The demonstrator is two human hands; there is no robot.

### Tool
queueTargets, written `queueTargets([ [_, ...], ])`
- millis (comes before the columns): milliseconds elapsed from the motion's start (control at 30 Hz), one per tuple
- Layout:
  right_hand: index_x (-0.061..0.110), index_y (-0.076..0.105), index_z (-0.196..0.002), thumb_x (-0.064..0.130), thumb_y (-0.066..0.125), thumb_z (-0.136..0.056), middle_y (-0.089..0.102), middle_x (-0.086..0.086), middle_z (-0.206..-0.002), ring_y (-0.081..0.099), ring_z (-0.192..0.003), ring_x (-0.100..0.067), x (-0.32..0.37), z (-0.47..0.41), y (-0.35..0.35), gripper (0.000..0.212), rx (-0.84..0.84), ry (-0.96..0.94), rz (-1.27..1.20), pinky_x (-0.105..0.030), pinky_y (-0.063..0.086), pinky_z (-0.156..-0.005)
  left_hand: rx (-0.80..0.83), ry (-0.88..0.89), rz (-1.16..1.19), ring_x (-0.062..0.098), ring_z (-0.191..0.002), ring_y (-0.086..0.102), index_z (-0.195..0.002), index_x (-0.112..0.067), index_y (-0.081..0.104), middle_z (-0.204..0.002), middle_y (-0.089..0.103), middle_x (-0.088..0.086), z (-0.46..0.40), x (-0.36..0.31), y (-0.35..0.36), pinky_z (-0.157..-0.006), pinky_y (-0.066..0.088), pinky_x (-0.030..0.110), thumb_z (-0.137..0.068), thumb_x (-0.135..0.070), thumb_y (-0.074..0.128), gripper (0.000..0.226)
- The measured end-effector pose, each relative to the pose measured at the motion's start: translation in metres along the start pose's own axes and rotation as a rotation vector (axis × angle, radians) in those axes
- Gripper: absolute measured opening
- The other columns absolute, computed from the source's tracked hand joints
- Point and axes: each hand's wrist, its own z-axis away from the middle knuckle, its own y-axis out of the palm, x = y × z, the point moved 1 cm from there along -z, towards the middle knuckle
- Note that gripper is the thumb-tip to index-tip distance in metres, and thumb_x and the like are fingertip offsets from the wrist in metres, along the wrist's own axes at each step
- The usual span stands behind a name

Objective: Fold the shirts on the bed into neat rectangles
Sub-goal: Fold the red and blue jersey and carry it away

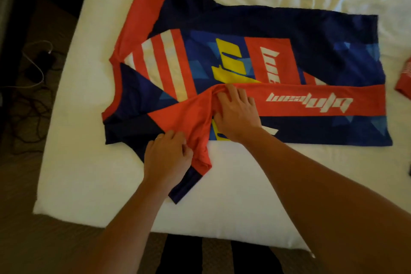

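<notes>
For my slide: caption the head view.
Both hands work a jersey on a white bed: left hand pinches the sleeve, right hand presses the fold.

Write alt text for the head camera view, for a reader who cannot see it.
Two bare hands work a red, navy and yellow jersey spread on a white bed: the left hand pinches the near sleeve, and the right hand presses flat on the folded-over side. Cables lie on the floor, left.
</notes>
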Motion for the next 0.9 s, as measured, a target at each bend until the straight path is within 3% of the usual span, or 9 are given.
queueTargets([
  [100, 0.014, 0.057, -0.124, 0.032, 0.056, -0.085, 0.048, -0.012, -0.141, 0.049, -0.118, -0.036, 0.003, -0.003, -0.003, 0.043, 0.003, 0.034, -0.014, -0.047, 0.045, -0.086, 0.240, -0.112, 0.149, 0.024, -0.078, 0.061, -0.078, -0.023, 0.050, -0.076, 0.060, -0.007, -0.034, 0.016, -0.037, -0.072, 0.049, 0.038, -0.088, -0.037, 0.062, 0.021],
  [200, 0.015, 0.054, -0.127, 0.032, 0.058, -0.084, 0.047, -0.010, -0.142, 0.048, -0.120, -0.035, 0.008, -0.004, -0.006, 0.046, 0.032, 0.073, -0.025, -0.046, 0.044, -0.088, 0.462, 0.051, -0.098, 0.026, -0.089, 0.064, -0.079, -0.023, 0.040, -0.089, 0.062, -0.007, -0.046, 0.007, -0.056, -0.076, 0.047, 0.037, -0.080, -0.070, 0.061, 0.052],
  [267, 0.016, 0.054, -0.127, 0.031, 0.059, -0.083, 0.047, -0.009, -0.141, 0.048, -0.120, -0.035, 0.011, -0.006, -0.008, 0.047, 0.042, 0.110, -0.049, -0.047, 0.044, -0.088, 0.486, 0.215, -0.292, 0.028, -0.096, 0.065, -0.085, -0.025, 0.038, -0.100, 0.066, -0.001, -0.028, -0.005, -0.042, -0.075, 0.043, 0.036, -0.078, -0.077, 0.057, 0.055],
  [400, 0.016, 0.053, -0.127, 0.031, 0.060, -0.083, 0.046, -0.007, -0.140, 0.046, -0.120, -0.033, 0.014, -0.009, -0.011, 0.047, 0.070, 0.150, -0.096, -0.049, 0.046, -0.090, 0.370, 0.246, -0.329, 0.029, -0.095, 0.062, -0.106, -0.019, 0.056, -0.107, 0.063, 0.003, 0.003, -0.005, 0.000, -0.066, 0.036, 0.035, -0.085, -0.066, 0.055, 0.051],
  [533, 0.018, 0.052, -0.132, 0.031, 0.060, -0.085, 0.044, -0.004, -0.144, 0.045, -0.123, -0.032, 0.012, -0.006, -0.012, 0.049, 0.072, 0.142, -0.118, -0.049, 0.047, -0.092, 0.307, 0.363, -0.341, 0.027, -0.081, 0.063, -0.098, -0.017, 0.061, -0.093, 0.065, 0.006, 0.004, 0.002, 0.005, -0.057, 0.034, 0.032, -0.090, -0.043, 0.058, 0.028],
  [600, 0.018, 0.051, -0.134, 0.030, 0.060, -0.087, 0.044, -0.005, -0.146, 0.045, -0.124, -0.033, 0.013, -0.005, -0.012, 0.050, 0.062, 0.146, -0.124, -0.049, 0.047, -0.093, 0.360, 0.368, -0.262, 0.027, -0.086, 0.064, -0.091, -0.021, 0.055, -0.092, 0.063, 0.002, -0.004, 0.006, -0.003, -0.061, 0.037, 0.033, -0.094, -0.039, 0.053, 0.019],
  [700, 0.015, 0.047, -0.140, 0.028, 0.057, -0.091, 0.039, -0.008, -0.153, 0.043, -0.130, -0.036, 0.015, -0.003, -0.010, 0.052, 0.075, 0.154, -0.112, -0.050, 0.045, -0.098, 0.581, 0.219, -0.042, 0.024, -0.081, 0.060, -0.070, -0.022, 0.041, -0.079, 0.054, -0.005, -0.032, 0.009, -0.032, -0.064, 0.036, 0.033, -0.091, -0.041, 0.057, 0.033],
  [800, 0.015, 0.042, -0.144, 0.035, 0.044, -0.096, 0.033, -0.011, -0.159, 0.039, -0.136, -0.038, 0.013, 0.002, -0.005, 0.052, 0.096, 0.134, -0.086, -0.053, 0.044, -0.102, 0.684, 0.159, 0.152, 0.021, -0.066, 0.055, -0.067, -0.013, 0.051, -0.068, 0.054, 0.003, -0.076, 0.008, -0.076, -0.061, 0.041, 0.038, -0.085, -0.032, 0.068, 0.032],
  [900, 0.016, 0.039, -0.149, 0.044, 0.028, -0.095, 0.029, -0.010, -0.162, 0.035, -0.142, -0.038, 0.011, 0.009, 0.001, 0.062, 0.102, 0.130, -0.082, -0.054, 0.041, -0.108, 0.716, 0.145, 0.177, 0.025, -0.068, 0.069, -0.079, -0.003, 0.064, -0.076, 0.069, 0.012, -0.129, 0.009, -0.116, -0.067, 0.054, 0.037, -0.089, -0.021, 0.066, 0.021],
])
